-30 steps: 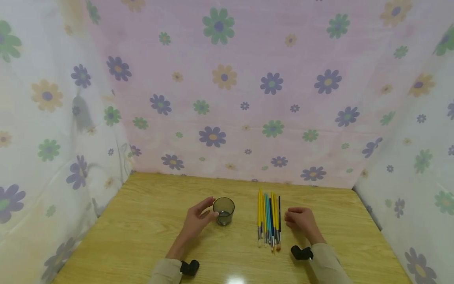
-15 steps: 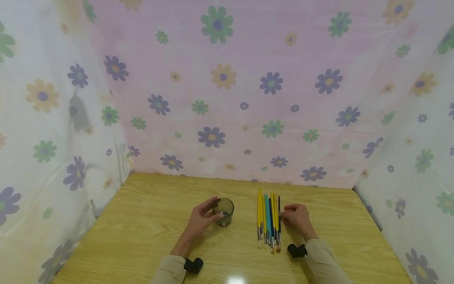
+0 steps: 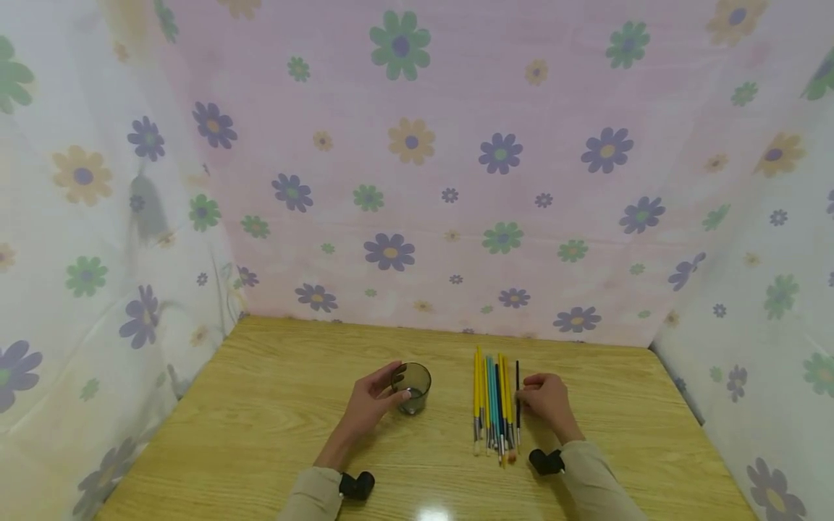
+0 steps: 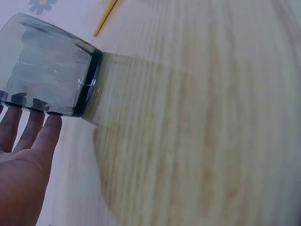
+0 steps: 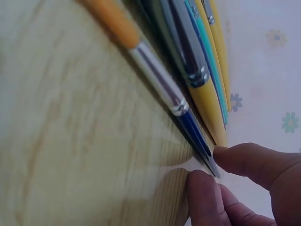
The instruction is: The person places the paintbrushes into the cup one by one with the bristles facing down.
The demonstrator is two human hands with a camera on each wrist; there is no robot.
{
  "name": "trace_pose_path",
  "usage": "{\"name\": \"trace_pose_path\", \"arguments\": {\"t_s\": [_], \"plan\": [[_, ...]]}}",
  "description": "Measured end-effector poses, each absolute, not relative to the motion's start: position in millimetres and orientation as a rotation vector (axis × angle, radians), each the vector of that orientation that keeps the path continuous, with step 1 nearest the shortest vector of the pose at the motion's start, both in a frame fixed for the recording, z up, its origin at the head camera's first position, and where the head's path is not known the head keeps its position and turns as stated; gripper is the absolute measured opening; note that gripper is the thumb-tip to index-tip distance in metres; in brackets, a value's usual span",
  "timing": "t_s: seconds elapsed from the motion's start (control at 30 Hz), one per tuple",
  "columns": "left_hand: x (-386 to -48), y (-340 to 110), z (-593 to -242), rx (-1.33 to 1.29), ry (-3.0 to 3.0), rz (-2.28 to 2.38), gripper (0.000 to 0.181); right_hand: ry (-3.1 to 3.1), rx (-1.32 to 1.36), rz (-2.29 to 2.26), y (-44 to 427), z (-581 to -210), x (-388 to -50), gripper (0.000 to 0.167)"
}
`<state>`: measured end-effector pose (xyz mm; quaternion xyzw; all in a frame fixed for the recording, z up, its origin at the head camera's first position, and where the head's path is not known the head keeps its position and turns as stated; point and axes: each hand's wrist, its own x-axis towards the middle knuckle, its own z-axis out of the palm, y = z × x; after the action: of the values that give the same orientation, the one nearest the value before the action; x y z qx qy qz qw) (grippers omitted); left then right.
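While the person's left hand [image 3: 368, 401] curves round a smoky glass [image 3: 421, 394], thumb on the near side, the right hand [image 3: 547, 398] pinches a slim dark brush [image 3: 517, 376] between thumb and fingertips. From where I stand, that brush sits just right of a row of brushes [image 3: 495, 405] on the wooden surface [image 3: 260, 391], the glass to the row's left. The right wrist view alone brings out orange bristles [image 5: 115, 23] clearly; the left wrist view catches the glass's shadow [image 4: 146, 89] spread over the wood. Only the head view takes in both hands.
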<state>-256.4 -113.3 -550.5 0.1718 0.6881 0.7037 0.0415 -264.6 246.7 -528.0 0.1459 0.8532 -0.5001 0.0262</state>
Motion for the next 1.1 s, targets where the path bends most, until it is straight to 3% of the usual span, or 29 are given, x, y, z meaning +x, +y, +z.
{"name": "trace_pose_path", "arguments": {"t_s": [0.33, 1.1], "plan": [[-258, -112, -550, 0.468, 2.107, 2.14, 0.066, 2.84, 0.299, -1.35, 250, -528, -261, 0.035], [-255, -111, -551, 0.464, 2.119, 2.148, 0.066, 2.922, 0.245, -1.122, 244, -518, -257, 0.043]]}}
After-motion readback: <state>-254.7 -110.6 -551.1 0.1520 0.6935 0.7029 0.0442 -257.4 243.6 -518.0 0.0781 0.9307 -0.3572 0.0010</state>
